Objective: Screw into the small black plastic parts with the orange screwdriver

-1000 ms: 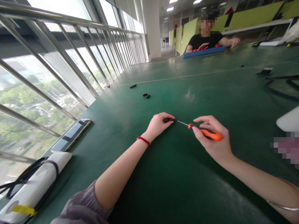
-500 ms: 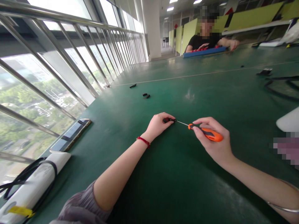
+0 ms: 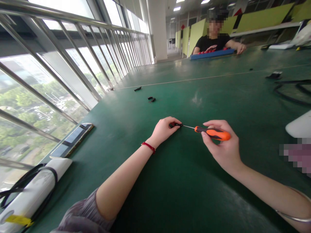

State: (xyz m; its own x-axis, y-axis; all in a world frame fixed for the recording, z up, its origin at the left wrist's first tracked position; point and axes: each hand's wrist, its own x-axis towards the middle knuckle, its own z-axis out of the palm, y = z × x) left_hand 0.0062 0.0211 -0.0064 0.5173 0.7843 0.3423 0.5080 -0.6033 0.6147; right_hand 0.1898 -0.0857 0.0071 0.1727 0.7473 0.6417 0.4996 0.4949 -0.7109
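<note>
The left hand (image 3: 165,128) is closed in a pinch, with the thumb and fingers gripping a small black part (image 3: 179,125), of which only the end comes out past the fingertips. This part is low over the broad green tabletop (image 3: 155,187), near the middle of the view, well apart from every table edge that can be seen. The right hand (image 3: 224,142) has its fingers curled around a screwdriver with an orange and black handle (image 3: 213,133). Its thin metal shaft points leftward to the black part; whether the tip is inside or only touching, it is too small to tell.

Between the two hands there is a gap, crossed by the shaft alone. Beyond the left hand, a stretch of green surface separates it from two small black pieces (image 3: 151,99). On the left, a flat, dark, glossy rectangular device (image 3: 73,139) lies along the table edge, beside the metal railing (image 3: 60,19). Just nearer is a long white case with a black cable around it (image 3: 29,194). At the right border, a white rounded object (image 3: 300,124) stands apart from the right hand.
</note>
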